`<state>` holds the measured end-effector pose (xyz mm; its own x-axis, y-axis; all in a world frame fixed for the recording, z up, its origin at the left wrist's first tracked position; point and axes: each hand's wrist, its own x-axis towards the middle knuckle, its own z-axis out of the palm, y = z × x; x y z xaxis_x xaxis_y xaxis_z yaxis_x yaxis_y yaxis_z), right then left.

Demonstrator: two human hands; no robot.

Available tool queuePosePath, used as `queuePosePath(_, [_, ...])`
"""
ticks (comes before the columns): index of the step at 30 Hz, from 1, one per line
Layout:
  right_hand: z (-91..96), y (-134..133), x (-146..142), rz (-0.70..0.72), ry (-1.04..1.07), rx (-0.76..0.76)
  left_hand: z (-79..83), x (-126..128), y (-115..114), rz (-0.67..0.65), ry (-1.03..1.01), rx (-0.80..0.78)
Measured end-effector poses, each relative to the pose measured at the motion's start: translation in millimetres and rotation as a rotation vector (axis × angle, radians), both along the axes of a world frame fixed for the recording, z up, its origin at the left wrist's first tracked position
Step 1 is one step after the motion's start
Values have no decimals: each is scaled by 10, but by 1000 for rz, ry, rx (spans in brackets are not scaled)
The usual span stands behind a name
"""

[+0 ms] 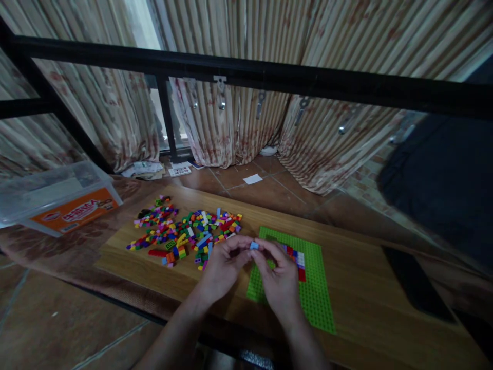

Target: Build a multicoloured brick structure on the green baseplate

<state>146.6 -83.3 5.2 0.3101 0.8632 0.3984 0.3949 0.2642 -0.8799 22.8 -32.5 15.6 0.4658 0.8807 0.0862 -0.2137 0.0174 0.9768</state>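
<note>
Between the fingertips of both hands is a small light-blue toy brick (254,245). My left hand (225,262) pinches it from the left, and my right hand (279,270) closes on it from the right. Both hands hover over the left part of a green studded baseplate (314,288). A block of red, white and blue bricks (300,261) sits on the plate, partly hidden behind my right hand. Left of my hands, many loose coloured bricks (204,226) lie spread in piles on the wooden board.
The wooden board (358,293) carries a dark flat phone-like object (416,282) at right. A clear plastic box (73,198) with an orange label stands at left. Beyond the board are a black metal rail (246,69), curtains (239,123) and a tiled floor with papers (252,179).
</note>
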Motion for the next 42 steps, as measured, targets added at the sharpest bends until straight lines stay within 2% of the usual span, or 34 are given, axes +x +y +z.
queuePosePath(3, [-10,-58,167,-49,-8,-18,-92,90,-51,14,40,4])
queuePosePath(7, [-47,-165,601,-271,116,-93,-184,189,-107,85,236,29])
queuePosePath(9, [-81,-211,838,-379,185,-129,-198,228,-135,80,345,36])
queuePosePath(11, [-130,-238,1021,-416,203,-171,-199,270,-168,51,428,50])
queuePosePath(14, [-216,-239,1148,-336,181,-208,-203,345,-224,-2,493,71])
queuePosePath(18, [-301,-195,1152,-221,154,-268,-228,436,-272,-53,524,91])
queuePosePath(27, [-383,-120,1173,-153,178,-313,-242,512,-270,-128,517,185])
queuePosePath(42, [-378,-124,1175,-130,110,-366,-175,509,-310,-128,550,244])
